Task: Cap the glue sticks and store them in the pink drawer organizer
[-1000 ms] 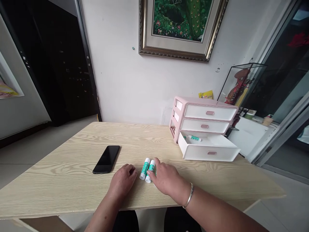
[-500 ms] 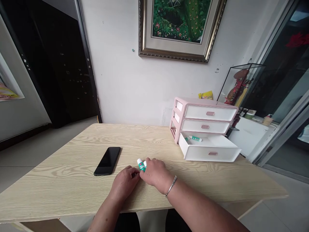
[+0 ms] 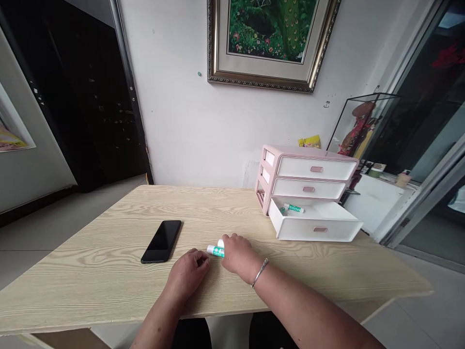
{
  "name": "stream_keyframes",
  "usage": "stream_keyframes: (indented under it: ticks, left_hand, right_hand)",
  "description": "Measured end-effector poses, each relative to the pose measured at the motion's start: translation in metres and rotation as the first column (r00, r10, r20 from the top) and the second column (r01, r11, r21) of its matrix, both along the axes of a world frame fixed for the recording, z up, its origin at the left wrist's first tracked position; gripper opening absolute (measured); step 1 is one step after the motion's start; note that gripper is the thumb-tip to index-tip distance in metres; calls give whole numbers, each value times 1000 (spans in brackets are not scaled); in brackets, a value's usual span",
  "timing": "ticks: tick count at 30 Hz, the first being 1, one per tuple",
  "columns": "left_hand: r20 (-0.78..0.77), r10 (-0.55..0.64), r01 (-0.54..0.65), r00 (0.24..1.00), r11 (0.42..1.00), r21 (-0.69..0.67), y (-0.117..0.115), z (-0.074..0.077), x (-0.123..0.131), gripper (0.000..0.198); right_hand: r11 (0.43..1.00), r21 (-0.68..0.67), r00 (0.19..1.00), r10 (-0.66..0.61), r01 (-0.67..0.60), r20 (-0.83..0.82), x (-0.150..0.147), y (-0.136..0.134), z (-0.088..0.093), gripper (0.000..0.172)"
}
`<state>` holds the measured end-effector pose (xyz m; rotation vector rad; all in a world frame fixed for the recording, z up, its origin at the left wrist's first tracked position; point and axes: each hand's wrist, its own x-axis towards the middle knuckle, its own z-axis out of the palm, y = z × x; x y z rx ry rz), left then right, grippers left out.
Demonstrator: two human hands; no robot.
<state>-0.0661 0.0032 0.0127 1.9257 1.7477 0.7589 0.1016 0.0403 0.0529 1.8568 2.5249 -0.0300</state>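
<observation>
Two green-and-white glue sticks lie over the middle of the wooden table, under my right hand. The nearer glue stick [image 3: 216,250] points its white end to the left, and only the white end of the other glue stick [image 3: 220,243] shows behind it. Fingers of my right hand [image 3: 238,254] are closed around them, hiding their right ends. To the left, apart from the sticks, my left hand [image 3: 189,272] rests on the table with its fingers curled in and nothing visible in them.
A black phone [image 3: 162,241] lies left of my hands. At the right stands a pink-and-white drawer unit [image 3: 267,177]; its pulled-out bottom drawer [image 3: 308,229] holds more glue sticks [image 3: 294,208]. A yellow packet [image 3: 311,141] shows at the unit's top. The table's front edge runs below my wrists.
My right hand has shifted slightly right, drawing the glue sticks away from my left hand. The nearer stick has turned from slanting to lying almost sideways. My left hand has barely moved.
</observation>
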Motion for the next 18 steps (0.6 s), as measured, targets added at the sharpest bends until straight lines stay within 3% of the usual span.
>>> stream_keyframes:
  ticks: [5,10,14,18]
  left_hand:
    - [-16,14,-14,1000,1000,-5,-2,3,0,24]
    - [-3,5,-5,1000,1000,-20,0,2,-2,24]
    - [-2,0,0,1000,1000,-26,1,0,-4,26]
    - [-29,-1,0,1000,999,-38,0,1,-3,26]
  right_hand:
    - [998,57,1000,27,-27,4,8,3,-8,38]
    - [987,135,996,93,-91,-11,42,14,-8,40]
    - [955,279,994,105,-96,-19,89,33,22,47]
    - [909,417,1000,-17,15,2,147,57,64,49]
